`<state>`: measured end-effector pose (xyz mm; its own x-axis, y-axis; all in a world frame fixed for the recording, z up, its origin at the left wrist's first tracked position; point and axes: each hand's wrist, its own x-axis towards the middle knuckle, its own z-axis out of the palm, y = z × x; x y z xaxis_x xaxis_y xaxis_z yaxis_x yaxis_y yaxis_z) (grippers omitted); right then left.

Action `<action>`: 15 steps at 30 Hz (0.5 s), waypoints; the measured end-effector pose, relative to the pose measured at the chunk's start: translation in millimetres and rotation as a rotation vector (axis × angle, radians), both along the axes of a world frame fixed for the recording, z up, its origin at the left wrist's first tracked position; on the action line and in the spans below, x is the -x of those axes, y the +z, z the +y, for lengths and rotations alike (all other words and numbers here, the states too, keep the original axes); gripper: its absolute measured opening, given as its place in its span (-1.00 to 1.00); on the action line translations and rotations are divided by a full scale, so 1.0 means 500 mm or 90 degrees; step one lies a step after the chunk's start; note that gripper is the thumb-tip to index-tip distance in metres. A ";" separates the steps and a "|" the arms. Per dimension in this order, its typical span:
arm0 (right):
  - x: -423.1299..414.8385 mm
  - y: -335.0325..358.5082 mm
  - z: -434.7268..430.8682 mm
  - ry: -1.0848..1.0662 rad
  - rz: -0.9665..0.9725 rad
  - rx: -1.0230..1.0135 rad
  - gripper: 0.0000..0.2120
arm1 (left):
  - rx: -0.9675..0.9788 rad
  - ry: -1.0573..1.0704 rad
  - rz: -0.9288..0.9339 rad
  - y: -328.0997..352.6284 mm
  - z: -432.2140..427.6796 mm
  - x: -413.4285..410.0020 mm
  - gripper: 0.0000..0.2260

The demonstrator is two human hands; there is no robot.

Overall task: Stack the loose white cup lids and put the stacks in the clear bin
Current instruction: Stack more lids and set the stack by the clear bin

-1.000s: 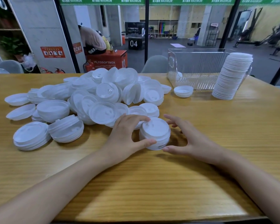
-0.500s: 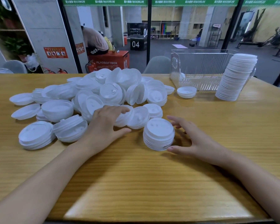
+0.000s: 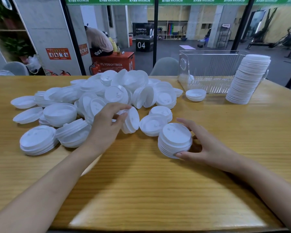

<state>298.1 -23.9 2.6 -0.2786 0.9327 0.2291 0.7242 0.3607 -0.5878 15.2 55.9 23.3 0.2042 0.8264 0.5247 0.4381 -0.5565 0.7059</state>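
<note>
Pinching a tilted clutch of round white plastic cup lids (image 3: 131, 120) in the left grip (image 3: 107, 122), at the loose heap (image 3: 138, 88) edge. Cupping a short white lid stack (image 3: 175, 140) on the wooden worktop (image 3: 141, 190) with the right grip (image 3: 207, 146), thumb and fingers curled round. Well short of the clear ribbed plastic bin (image 3: 208, 71).

The wooden table (image 3: 141, 190) carries loose white lids (image 3: 107, 93), lid stacks (image 3: 249, 79) and a clear bin (image 3: 212, 71).

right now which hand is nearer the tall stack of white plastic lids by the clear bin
Right. The right hand is in front and left of the tall stack; the left hand is farther left, at the pile.
</note>
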 end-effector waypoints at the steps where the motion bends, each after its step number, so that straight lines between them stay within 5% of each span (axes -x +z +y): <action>1: 0.000 0.000 -0.001 0.002 0.003 -0.001 -0.22 | -0.018 0.002 0.037 -0.002 0.001 0.000 -0.76; 6: -0.002 -0.001 -0.001 0.015 -0.007 -0.010 -0.26 | -0.102 0.071 0.274 -0.004 0.000 0.009 -0.37; 15: 0.006 -0.004 -0.006 0.051 0.009 0.000 -0.26 | -0.071 0.086 0.259 0.004 -0.006 0.007 -0.47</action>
<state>295.2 -27.0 0.6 -0.3493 0.9073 0.2342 0.6842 0.4177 -0.5978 11.9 52.7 25.6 0.3075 0.8023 0.5115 0.7418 -0.5389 0.3992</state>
